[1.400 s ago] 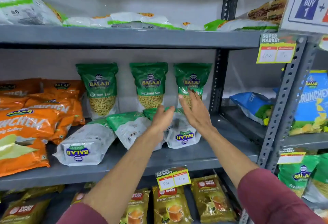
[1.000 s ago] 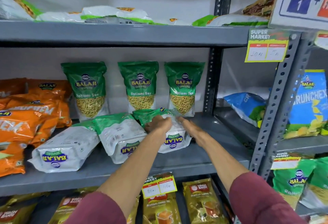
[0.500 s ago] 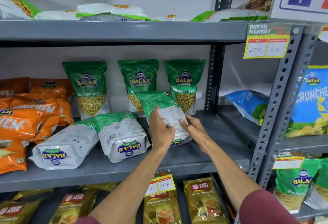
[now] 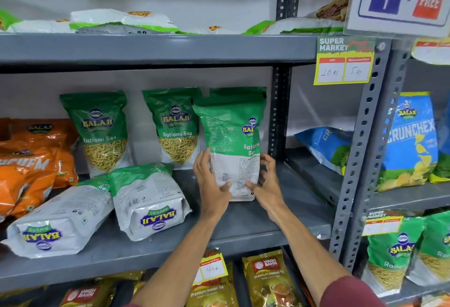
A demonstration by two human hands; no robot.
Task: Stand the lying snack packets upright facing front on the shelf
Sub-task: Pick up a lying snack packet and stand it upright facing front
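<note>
A green and white Ratlami Sev packet stands upright on the grey middle shelf, turned partly sideways so its back and part of its front show. My left hand grips its lower left side and my right hand its lower right side. It covers most of a third upright packet behind it. Two more packets stand upright at the back, facing front. Two packets lie flat on the shelf to the left.
Orange snack bags are piled at the shelf's left end. A perforated upright post stands just right of the held packet. Blue Crunchex bags fill the neighbouring rack. Tea packets sit on the shelf below, with price tags on the edges.
Both hands took the rightmost lying packet and raised it from flat to upright in front of the third standing packet. The other two lying packets stayed put.
</note>
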